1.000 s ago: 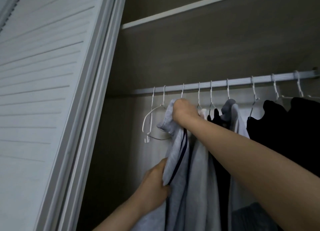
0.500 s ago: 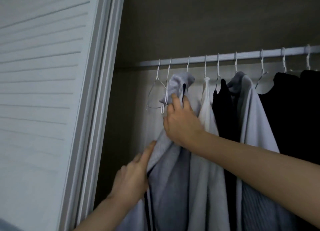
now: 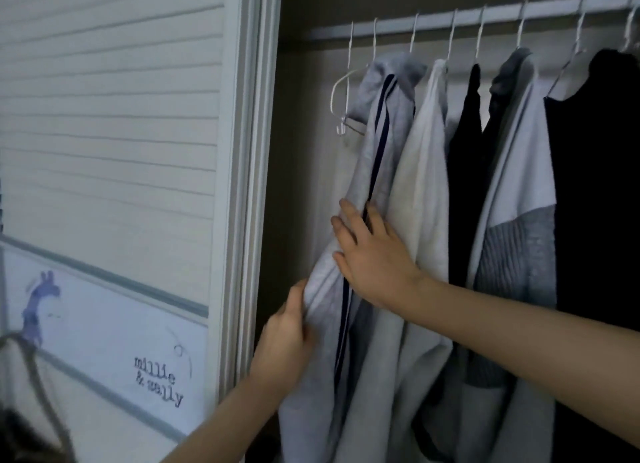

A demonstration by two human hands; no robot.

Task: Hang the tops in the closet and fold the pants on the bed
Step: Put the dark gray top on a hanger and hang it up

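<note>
A light grey top with a dark navy stripe (image 3: pixel 375 143) hangs on a white hanger from the closet rod (image 3: pixel 485 17), leftmost of the hung clothes. My right hand (image 3: pixel 372 254) lies flat against its front with the fingers straight. Lower down, my left hand (image 3: pixel 285 341) pinches the top's left edge. To the right hang a white top (image 3: pixel 420 171), a black top (image 3: pixel 465 150), a grey and white knit top (image 3: pixel 516 220) and a black garment (image 3: pixel 595 185).
An empty white hanger (image 3: pixel 341 105) hangs at the rod's left end. A white louvred closet door (image 3: pixel 114 133) stands to the left, its frame (image 3: pixel 247 185) beside my left hand. A storage bag printed with a giraffe (image 3: pixel 104 341) sits lower left.
My right hand slid down from the top's collar to its middle. My left hand shifted to the top's left edge. The view dropped lower.
</note>
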